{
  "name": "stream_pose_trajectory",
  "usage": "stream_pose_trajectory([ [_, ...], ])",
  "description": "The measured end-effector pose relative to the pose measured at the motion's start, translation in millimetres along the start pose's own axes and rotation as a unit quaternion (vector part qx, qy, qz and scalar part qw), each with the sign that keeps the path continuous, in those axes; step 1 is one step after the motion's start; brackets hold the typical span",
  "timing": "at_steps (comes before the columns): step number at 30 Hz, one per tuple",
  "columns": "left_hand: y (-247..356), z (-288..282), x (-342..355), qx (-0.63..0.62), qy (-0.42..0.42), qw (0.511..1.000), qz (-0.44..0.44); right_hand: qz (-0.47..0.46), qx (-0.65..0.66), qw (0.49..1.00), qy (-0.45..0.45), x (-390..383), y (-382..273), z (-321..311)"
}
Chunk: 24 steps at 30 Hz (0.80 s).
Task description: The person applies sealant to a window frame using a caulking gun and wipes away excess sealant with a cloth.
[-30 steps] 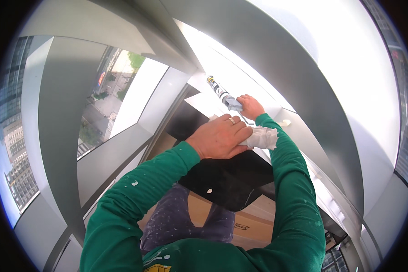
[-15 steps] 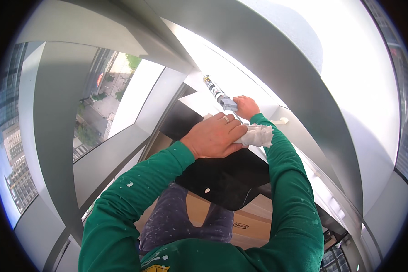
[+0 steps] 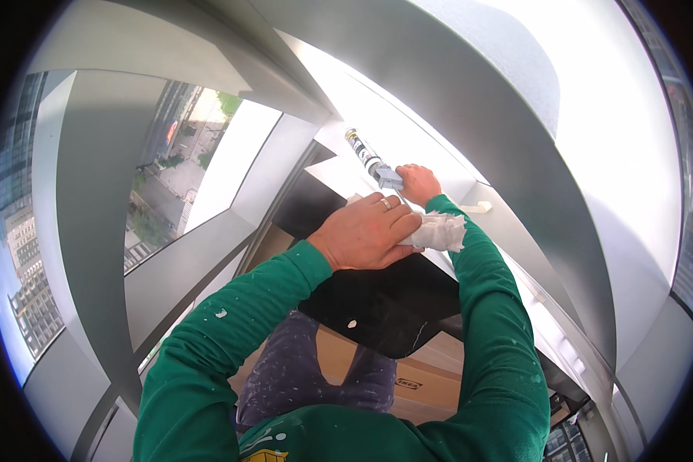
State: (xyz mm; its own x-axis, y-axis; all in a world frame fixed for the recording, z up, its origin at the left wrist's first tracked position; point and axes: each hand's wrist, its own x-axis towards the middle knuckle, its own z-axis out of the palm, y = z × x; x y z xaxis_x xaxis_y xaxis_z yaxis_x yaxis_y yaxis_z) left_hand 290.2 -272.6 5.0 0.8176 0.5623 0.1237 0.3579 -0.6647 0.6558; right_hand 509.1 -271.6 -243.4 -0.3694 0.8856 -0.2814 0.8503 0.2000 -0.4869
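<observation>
We have the caulking gun [image 3: 365, 155] slanting along its long axis from our right hand [image 3: 419, 184], its far end pointing forward and leftward, away from us. Our right arm reaches ahead, the fingers curled in a grip at the gun's grey rear. Our left hand [image 3: 366, 231], its back upward and elbow bent, clasps a crumpled white wad [image 3: 437, 232] that sticks out rightward. The gun lies beyond the left hand, just left of the right one.

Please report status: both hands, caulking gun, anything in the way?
Left hand gripping crumpled white wad, paper or cloth unclear. Right hand gripping caulking gun at its rear. No obvious obstruction; white wad overlaps right sleeve in view.
</observation>
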Motion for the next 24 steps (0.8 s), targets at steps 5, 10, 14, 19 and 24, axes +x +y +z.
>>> stream_pose_trajectory([
  [5, -1.3, -5.5, -6.6, 0.001, 0.001, 1.000, -0.008, 0.092, 0.124, 0.988, -0.015, 3.4, -29.5, -16.5],
  [10, -0.2, -10.1, -1.8, -0.007, -0.004, 1.000, -0.010, 0.172, 0.167, 0.971, -0.016, -0.7, -32.1, -24.4],
  [14, -3.3, -10.0, -2.4, -0.009, -0.011, 1.000, -0.018, 0.190, 0.161, 0.968, -0.013, -0.2, -35.2, -23.4],
  [19, -2.0, -14.2, -4.7, -0.012, -0.012, 1.000, -0.025, 0.226, 0.215, 0.950, -0.030, 7.6, -49.6, -34.3],
  [24, 0.8, -15.0, -4.8, -0.011, -0.015, 0.999, -0.033, 0.226, 0.188, 0.955, -0.041, 18.9, -53.0, -47.3],
])
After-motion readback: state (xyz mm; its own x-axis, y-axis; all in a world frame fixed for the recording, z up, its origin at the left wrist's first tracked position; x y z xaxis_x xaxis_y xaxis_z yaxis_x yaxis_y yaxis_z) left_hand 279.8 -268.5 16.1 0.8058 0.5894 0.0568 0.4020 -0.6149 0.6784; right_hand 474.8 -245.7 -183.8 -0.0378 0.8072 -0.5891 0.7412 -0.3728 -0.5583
